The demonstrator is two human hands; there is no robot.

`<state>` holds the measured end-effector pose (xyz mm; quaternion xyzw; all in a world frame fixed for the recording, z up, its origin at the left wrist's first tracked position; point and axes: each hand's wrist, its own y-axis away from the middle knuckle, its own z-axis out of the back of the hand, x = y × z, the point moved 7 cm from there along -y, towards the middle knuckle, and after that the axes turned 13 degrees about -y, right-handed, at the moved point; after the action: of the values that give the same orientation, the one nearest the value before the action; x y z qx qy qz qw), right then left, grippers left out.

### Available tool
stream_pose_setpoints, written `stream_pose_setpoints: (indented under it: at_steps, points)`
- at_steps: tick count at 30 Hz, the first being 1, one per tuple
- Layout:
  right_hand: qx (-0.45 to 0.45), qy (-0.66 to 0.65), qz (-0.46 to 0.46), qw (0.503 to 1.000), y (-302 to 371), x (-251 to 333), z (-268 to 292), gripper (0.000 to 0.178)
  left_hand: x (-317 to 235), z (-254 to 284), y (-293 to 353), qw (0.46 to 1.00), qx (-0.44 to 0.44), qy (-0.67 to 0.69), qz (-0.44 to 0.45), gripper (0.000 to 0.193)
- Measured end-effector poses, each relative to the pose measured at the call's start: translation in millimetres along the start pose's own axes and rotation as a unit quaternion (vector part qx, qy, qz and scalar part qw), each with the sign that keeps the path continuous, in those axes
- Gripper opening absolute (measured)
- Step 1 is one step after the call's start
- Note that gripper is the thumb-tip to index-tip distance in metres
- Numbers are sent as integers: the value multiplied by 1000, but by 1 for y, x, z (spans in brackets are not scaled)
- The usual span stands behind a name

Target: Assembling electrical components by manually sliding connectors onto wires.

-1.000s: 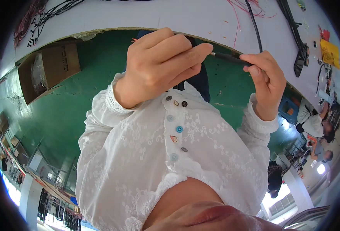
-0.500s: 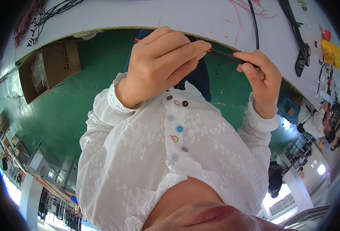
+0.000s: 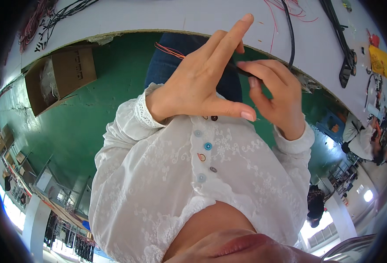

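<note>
My left hand point(image 3: 206, 81) is spread, its index finger stretched up and its thumb pointing right. Thin orange wires point(image 3: 169, 51) stick out past the far side of that hand; where they run behind it is hidden. My right hand point(image 3: 279, 90) pinches a thin black cable point(image 3: 241, 69) between thumb and fingers, just right of the left palm. The cable's left end goes out of sight behind the left hand. A black cable length point(image 3: 290, 39) comes down off the table behind my right hand; whether it is the same cable is hidden.
The white table point(image 3: 158, 17) curves across the top. On it lie black cable bundles point(image 3: 64, 17), thin red wires point(image 3: 273, 26), a black strap-like bundle point(image 3: 340, 44) and a yellow packet point(image 3: 380, 61). A cardboard box point(image 3: 73, 70) stands on the green floor at left.
My left hand has let go of its pinch near the black cable and opened its fingers. My right hand has moved left with the cable. Orange wires show more beside the left hand.
</note>
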<state>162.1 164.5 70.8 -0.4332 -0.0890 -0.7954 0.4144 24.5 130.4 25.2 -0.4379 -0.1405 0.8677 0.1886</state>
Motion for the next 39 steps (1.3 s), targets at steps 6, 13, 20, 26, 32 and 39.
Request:
stream_pose_setpoints:
  at_steps: [6, 13, 20, 26, 32, 39]
  points:
    - [-36, 79, 10, 996, 2, 3, -26, 32, 8, -18, 4, 954, 61, 257, 140, 146]
    - [22, -15, -45, 999, 2, -14, -28, 22, 4, -32, 11, 961, 71, 232, 130, 128]
    - [-63, -73, -93, 991, 10, -28, -15, 11, 42, -18, 42, 984, 52, 139, 96, 64]
    - [-45, -99, -138, 984, 15, -32, -1, 12, 51, 9, 71, 989, 52, 5, 135, 10]
    - [30, -7, 9, 999, 15, -21, -5, 21, 29, 36, 53, 989, -8, -141, 40, 6]
    - [-19, 9, 35, 999, 6, -10, -28, 19, 7, 5, 35, 998, -6, -57, 15, 5]
